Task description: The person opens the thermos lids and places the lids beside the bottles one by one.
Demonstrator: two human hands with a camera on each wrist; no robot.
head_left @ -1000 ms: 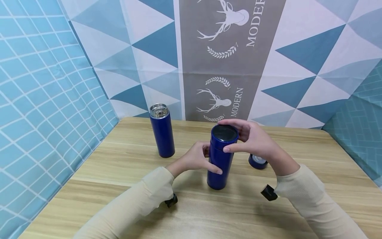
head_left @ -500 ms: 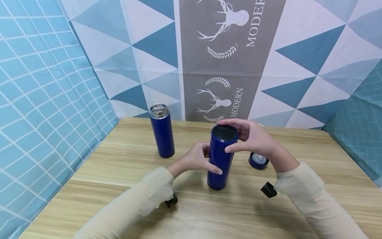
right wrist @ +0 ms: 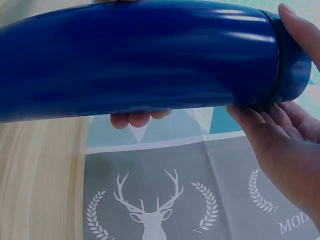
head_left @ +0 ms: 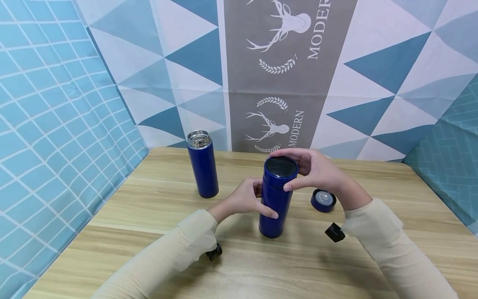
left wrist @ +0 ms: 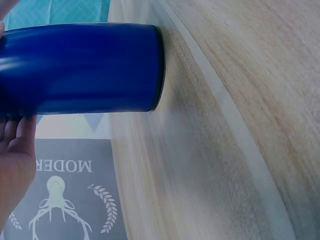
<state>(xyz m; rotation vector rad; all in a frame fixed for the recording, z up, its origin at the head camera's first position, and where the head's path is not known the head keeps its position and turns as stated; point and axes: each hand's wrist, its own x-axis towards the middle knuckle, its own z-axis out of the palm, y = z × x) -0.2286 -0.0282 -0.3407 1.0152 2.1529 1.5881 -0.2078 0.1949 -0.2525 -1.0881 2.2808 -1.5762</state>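
A blue thermos bottle [head_left: 274, 211] stands upright near the middle of the wooden table. On its top sits a blue lid [head_left: 281, 167] with a glossy black face; a thin seam between lid and body shows in the right wrist view. My left hand [head_left: 243, 198] grips the body from the left, its thumb across the front. From the right, my right hand [head_left: 321, 172] holds the lid, thumb in front and fingers behind. The left wrist view shows the bottle's base [left wrist: 157, 67] close to the tabletop.
A second blue thermos bottle [head_left: 203, 170] stands without a lid at the back left, its steel mouth showing. Right of the held bottle, a loose blue lid [head_left: 323, 200] lies with its inside up. Patterned cloth [head_left: 276, 74] hangs behind the table [head_left: 261, 270].
My right hand has turned slightly around the lid: the thumb shifted a little right, the fingertips a little left. The loose lid shows more fully. My left hand and the bottle stayed put.
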